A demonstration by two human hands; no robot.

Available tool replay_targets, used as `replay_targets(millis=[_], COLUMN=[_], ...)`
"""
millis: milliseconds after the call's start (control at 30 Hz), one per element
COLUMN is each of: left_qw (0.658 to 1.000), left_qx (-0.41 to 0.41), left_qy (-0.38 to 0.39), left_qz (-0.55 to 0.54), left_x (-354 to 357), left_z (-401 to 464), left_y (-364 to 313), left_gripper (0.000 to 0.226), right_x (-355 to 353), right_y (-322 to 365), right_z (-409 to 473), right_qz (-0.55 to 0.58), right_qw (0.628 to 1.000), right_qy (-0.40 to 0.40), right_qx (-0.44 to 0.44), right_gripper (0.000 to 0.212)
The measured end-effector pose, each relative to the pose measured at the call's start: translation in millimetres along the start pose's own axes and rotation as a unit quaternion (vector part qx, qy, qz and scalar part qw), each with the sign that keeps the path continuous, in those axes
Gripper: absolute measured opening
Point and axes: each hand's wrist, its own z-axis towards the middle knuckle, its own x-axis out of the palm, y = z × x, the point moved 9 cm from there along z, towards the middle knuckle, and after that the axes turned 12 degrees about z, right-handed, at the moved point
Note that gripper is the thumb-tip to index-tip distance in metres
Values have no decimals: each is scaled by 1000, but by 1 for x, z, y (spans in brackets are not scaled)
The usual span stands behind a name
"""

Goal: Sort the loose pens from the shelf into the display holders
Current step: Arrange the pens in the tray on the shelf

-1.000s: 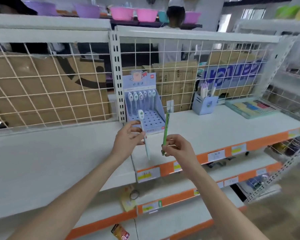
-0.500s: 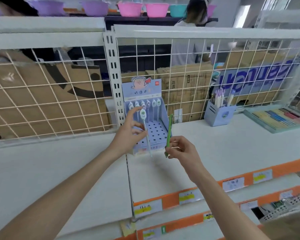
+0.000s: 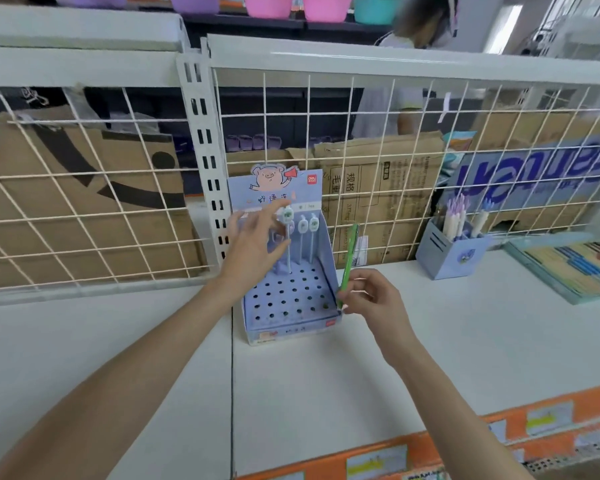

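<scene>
A blue perforated display holder (image 3: 291,301) with a pig card at its back stands on the white shelf (image 3: 430,341). Two pale pens with oval tops (image 3: 307,225) stand in its back row. My left hand (image 3: 253,247) pinches another pale oval-topped pen (image 3: 288,233) near its top. That pen is upright, with its tip at a hole in the back row. My right hand (image 3: 371,299) pinches a green pen (image 3: 349,258) by its lower end and holds it upright against the holder's right wall.
A small blue cup holder (image 3: 447,258) with several pens stands further right on the shelf. A flat tray (image 3: 541,271) of coloured items lies at the far right. White wire mesh (image 3: 395,168) backs the shelf, cardboard boxes behind it. A person stands beyond the mesh.
My left hand has carried the pale pen up and forward to the holder, and its tip now meets the back row. My right hand with the green pen has moved up beside the holder.
</scene>
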Motion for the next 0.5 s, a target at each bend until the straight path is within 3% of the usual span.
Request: replay_targets(millis=[233,500], left_qw=[995,991], left_qx=[43,49], left_qy=[2,-7], left_qz=[95,124], left_x=[14,20], left_z=[-2,-2], left_y=[-5,-5], left_gripper=[63,63], right_x=[-16,-17], right_y=[11,10], right_z=[26,34], right_qz=[17,26], right_qw=[1000,999], right_qy=[26,45], right_qx=[-5,1], right_gripper=[28,29])
